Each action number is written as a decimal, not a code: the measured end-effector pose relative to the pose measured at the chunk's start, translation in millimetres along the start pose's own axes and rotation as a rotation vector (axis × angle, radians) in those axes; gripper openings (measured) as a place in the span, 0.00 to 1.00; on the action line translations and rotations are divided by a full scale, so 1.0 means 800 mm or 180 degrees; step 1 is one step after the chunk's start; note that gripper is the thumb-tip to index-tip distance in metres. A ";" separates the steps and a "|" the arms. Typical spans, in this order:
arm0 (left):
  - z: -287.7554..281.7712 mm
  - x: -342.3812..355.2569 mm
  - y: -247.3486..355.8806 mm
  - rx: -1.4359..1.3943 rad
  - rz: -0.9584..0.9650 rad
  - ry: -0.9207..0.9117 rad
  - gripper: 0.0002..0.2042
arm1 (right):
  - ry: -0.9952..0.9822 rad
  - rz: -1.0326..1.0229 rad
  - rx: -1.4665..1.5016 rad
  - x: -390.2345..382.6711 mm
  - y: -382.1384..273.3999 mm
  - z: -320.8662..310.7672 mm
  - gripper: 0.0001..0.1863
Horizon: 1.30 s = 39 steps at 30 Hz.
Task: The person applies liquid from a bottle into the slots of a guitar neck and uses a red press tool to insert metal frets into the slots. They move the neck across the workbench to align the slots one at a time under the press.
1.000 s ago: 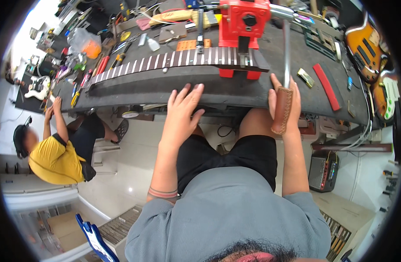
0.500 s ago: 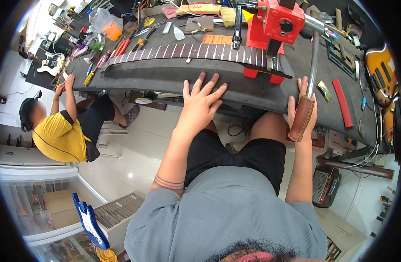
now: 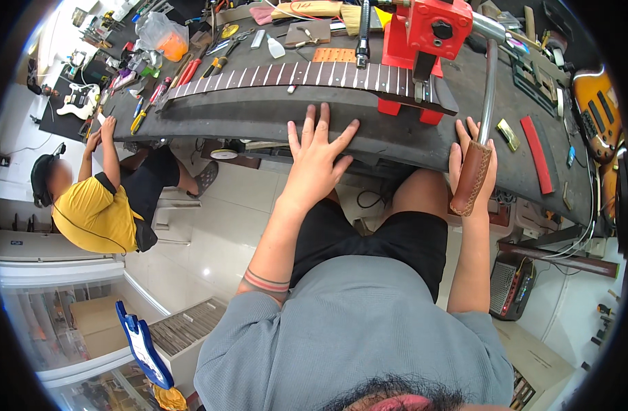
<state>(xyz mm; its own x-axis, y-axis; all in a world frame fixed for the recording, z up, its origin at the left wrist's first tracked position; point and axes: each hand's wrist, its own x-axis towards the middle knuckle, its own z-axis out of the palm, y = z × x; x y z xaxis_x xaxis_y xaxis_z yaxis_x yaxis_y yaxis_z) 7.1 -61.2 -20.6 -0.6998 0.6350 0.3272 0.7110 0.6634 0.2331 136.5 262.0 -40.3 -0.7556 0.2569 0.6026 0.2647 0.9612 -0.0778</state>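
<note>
My left hand [image 3: 319, 152] lies palm down with fingers spread on the front edge of the dark workbench [image 3: 232, 113]. Just beyond its fingertips is a guitar neck [image 3: 273, 75] with a dark fretboard and bright metal frets, lying across the bench. The neck's right end sits in a red press [image 3: 433, 34], under its ram. From the press a steel lever comes down to a brown stitched leather handle [image 3: 472, 179]. My right hand [image 3: 490, 171] is beneath that handle, partly hidden by it, its fingers stretched out at the bench edge and not wrapped round the grip.
Several screwdrivers and pliers [image 3: 188, 72] lie at the left, near a plastic bag [image 3: 164, 34]. A red curved block [image 3: 537, 154] and a sunburst guitar body [image 3: 596, 113] are at the right. A person in a yellow shirt [image 3: 98, 212] works at the bench's left end.
The view has shifted slightly, so the bench and press sit a little higher in it. My left hand's fingers have spread wider. The lever looks unmoved.
</note>
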 end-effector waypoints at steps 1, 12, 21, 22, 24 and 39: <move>0.005 0.000 -0.003 0.0316 0.0127 0.0051 0.43 | -0.0013 -0.0020 -0.0023 0.001 -0.001 -0.001 0.28; -0.009 0.024 0.000 -0.0700 -0.0396 -0.0058 0.33 | -0.0108 0.0110 0.0133 0.000 -0.001 -0.007 0.27; -0.005 0.026 -0.021 -0.0367 -0.0232 -0.0375 0.27 | -0.0138 0.0158 0.0344 0.000 -0.003 -0.007 0.29; -0.003 0.025 -0.024 -0.0392 -0.0211 -0.0348 0.27 | -0.0168 0.0220 0.0462 0.002 -0.005 -0.010 0.29; -0.006 0.028 -0.019 -0.0476 -0.0210 -0.0361 0.26 | -0.0245 0.0203 0.0518 0.003 -0.001 -0.013 0.29; -0.014 0.026 -0.018 -0.0135 0.0053 -0.0623 0.31 | -0.0048 0.0200 0.0415 -0.002 -0.004 -0.010 0.26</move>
<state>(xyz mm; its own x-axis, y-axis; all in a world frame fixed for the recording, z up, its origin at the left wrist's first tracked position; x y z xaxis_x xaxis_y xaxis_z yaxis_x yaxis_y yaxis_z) -16.6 -62.2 -6.5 -0.6850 0.7134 0.1482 0.7221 0.6375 0.2687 141.5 257.7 -34.3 -0.7491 0.3176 0.5813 0.2325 0.9478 -0.2182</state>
